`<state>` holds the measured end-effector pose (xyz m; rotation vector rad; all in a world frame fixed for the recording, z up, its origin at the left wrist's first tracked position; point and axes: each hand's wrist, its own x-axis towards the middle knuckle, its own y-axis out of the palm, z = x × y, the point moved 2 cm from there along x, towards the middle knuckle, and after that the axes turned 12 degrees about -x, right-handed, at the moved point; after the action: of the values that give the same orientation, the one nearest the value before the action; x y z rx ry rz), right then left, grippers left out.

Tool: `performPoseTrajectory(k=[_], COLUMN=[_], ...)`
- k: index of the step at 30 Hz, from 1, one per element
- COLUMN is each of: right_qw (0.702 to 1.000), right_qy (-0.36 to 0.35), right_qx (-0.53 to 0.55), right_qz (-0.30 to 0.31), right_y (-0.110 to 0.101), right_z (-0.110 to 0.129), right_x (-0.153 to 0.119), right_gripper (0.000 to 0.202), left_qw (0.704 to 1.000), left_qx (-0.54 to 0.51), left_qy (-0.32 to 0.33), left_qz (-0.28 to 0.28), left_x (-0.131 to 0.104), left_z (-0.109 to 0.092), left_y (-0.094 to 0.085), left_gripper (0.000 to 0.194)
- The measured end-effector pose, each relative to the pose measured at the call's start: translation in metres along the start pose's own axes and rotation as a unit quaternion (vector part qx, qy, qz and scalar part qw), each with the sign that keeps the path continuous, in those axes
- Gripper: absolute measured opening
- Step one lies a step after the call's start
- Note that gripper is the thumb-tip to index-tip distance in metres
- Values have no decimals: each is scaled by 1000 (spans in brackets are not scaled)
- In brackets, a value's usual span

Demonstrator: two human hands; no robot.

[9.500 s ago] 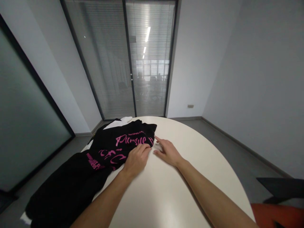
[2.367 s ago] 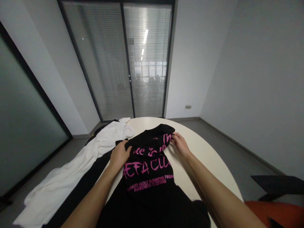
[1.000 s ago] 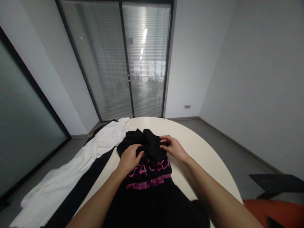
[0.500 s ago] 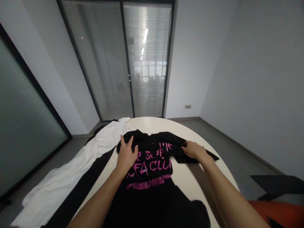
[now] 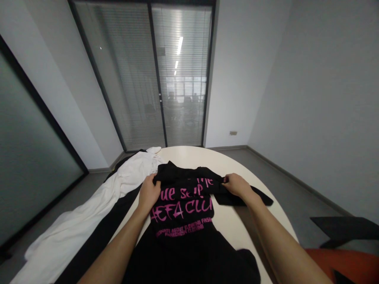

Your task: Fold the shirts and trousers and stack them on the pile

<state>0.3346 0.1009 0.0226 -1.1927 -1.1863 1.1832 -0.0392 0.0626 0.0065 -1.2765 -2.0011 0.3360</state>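
A black shirt (image 5: 189, 244) with pink lettering lies spread on the round cream table (image 5: 237, 225), its upper part partly folded over the print. At the shirt's upper left edge, my left hand (image 5: 149, 192) is closed on the cloth. My right hand (image 5: 236, 184) pinches the fabric at the upper right, by the shoulder. A black sleeve (image 5: 262, 195) stretches out beyond my right hand to the right. The shirt's lower end runs out of view towards me.
White clothing (image 5: 85, 209) and black clothing (image 5: 97, 232) are draped along the table's left side. An orange chair (image 5: 343, 264) with a black armrest (image 5: 343, 228) stands at the lower right. Beyond the table is a glass partition with blinds (image 5: 183, 114).
My left hand has gone from spread fingers to gripping the shirt's upper left edge. My right hand has shifted slightly left and up along the cloth. The shirt's left edge is pulled straighter.
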Motion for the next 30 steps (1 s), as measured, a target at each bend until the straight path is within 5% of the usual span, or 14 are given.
performPoseTrajectory(k=[4, 8, 13, 19, 21, 26, 30], right_qw=[992, 981, 991, 998, 998, 992, 992], right_qy=[-87, -33, -8, -38, -29, 71, 85], right_qx=[85, 173, 127, 58, 32, 14, 25], right_qz=[-44, -76, -41, -6, -39, -99, -94], right_y=[2, 3, 3, -7, -13, -25, -24], right_z=[2, 1, 1, 12, 15, 16, 18], right_x=[4, 7, 8, 0, -4, -11, -11], right_gripper=[6, 21, 42, 24, 25, 36, 36], left_qw=[990, 984, 998, 969, 963, 962, 960], left_qx=[-65, -111, -33, 227, 240, 212, 212], left_qy=[-9, -7, 32, 94, 121, 91, 70], left_qz=[-125, -139, -47, -11, 22, 146, 171], left_x=[6, 6, -6, -22, -22, -20, -19], left_z=[7, 6, -18, -51, -51, -33, -29], left_y=[-9, -11, -12, -18, -14, -5, -7], left_gripper=[27, 32, 32, 33, 31, 66, 56])
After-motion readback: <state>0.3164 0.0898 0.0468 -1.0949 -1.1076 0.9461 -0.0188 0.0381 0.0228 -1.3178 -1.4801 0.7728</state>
